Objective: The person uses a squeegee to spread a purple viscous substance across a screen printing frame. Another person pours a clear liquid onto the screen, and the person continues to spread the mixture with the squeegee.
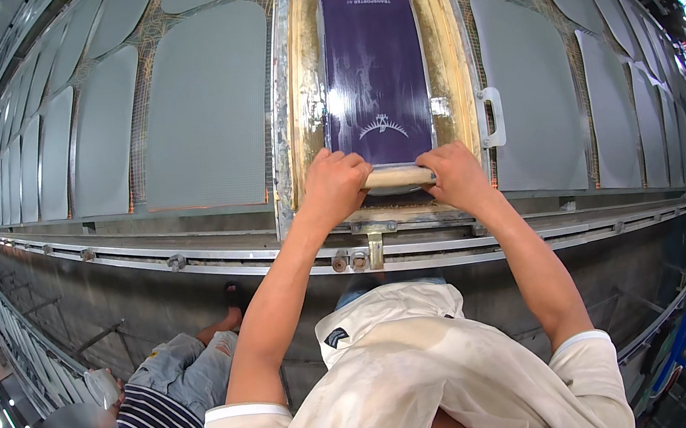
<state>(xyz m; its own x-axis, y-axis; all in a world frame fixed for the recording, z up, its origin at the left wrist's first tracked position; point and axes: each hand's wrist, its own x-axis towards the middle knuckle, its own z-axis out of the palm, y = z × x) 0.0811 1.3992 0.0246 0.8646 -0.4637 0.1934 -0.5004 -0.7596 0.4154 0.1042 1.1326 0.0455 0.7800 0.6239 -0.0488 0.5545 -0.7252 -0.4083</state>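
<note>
A screen-printing frame [291,100] with stained yellowish borders lies in front of me. Its long middle window [374,71] is dark purple and glossy, with a pale arched emblem toward the near end and small pale lettering at the far end. Across the near end of that window runs a squeegee [397,178] with a pale wooden handle. My left hand [337,184] is closed round the handle's left end, and my right hand [454,173] grips the right end. The squeegee's lower edge is mostly hidden. A white grip [492,117] is fixed to the frame's right side.
Grey rounded panels [208,110] lie in rows on a long table, left and right of the frame. A metal rail [262,259] with bolts and clamps follows the table's near edge. Behind me at lower left is a person [149,421] in a striped shirt.
</note>
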